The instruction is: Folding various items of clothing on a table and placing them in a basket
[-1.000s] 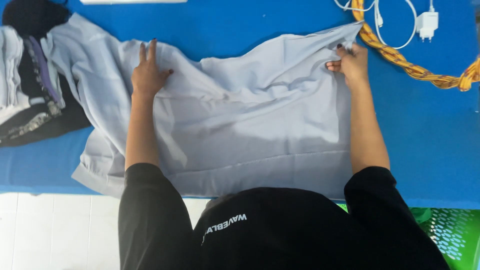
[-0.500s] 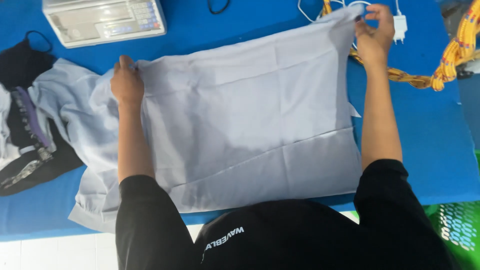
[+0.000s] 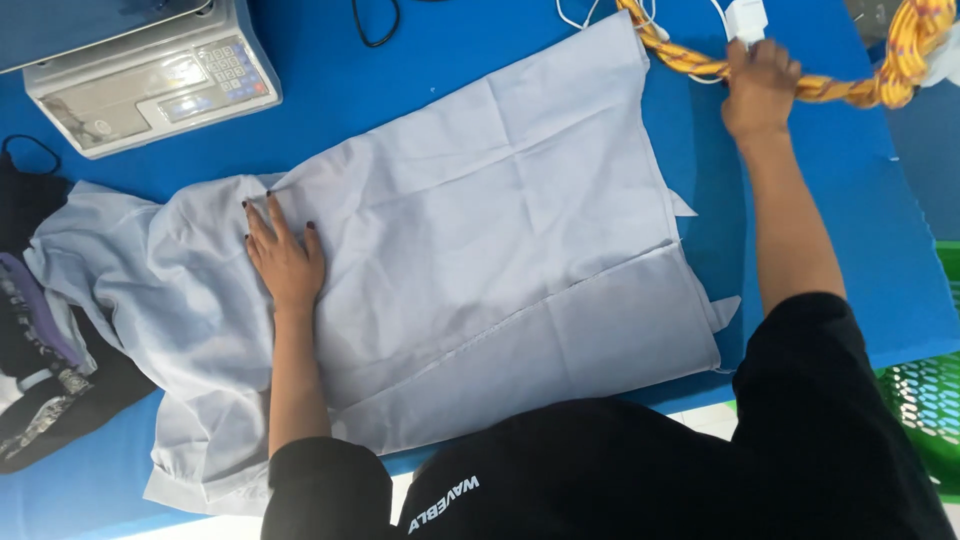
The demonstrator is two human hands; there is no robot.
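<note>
A pale grey garment (image 3: 480, 250) lies spread flat on the blue table (image 3: 860, 250), its body smoothed and its left part bunched. My left hand (image 3: 283, 255) rests flat on the cloth near its left side, fingers spread. Off the cloth at the far right, my right hand (image 3: 760, 88) is closed around a thick yellow-orange braided rope (image 3: 880, 70).
A white weighing scale (image 3: 150, 80) sits at the far left. Dark clothes (image 3: 40, 330) are heaped at the left edge. White cables and a charger (image 3: 745, 15) lie by the rope. A green basket (image 3: 930, 400) stands beside the table's right edge.
My right hand let go of the garment's far corner and moved right onto the rope. My left hand slid down onto the cloth. The garment now lies flatter.
</note>
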